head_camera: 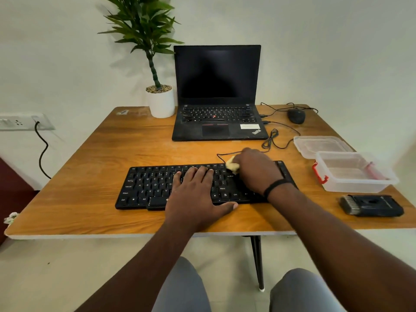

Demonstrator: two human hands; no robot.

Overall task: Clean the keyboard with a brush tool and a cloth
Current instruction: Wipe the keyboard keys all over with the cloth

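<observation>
A black keyboard point(144, 188) lies across the near middle of the wooden table point(94, 158). My left hand point(195, 190) rests flat on its middle keys, fingers straight, thumb over the front edge. My right hand point(256, 170) grips a bunched pale yellow cloth point(231, 166) and presses it on the keys near the keyboard's upper right. Only a small part of the cloth shows past my fingers. The black brush tool point(371, 205) lies on the table to the right of the keyboard, apart from both hands.
An open black laptop point(217, 93) stands behind the keyboard, with a potted plant point(160, 102) at its left and a mouse point(296, 115) with loose cables at its right. A clear plastic box point(355, 172) and its lid point(322, 145) sit at the right edge.
</observation>
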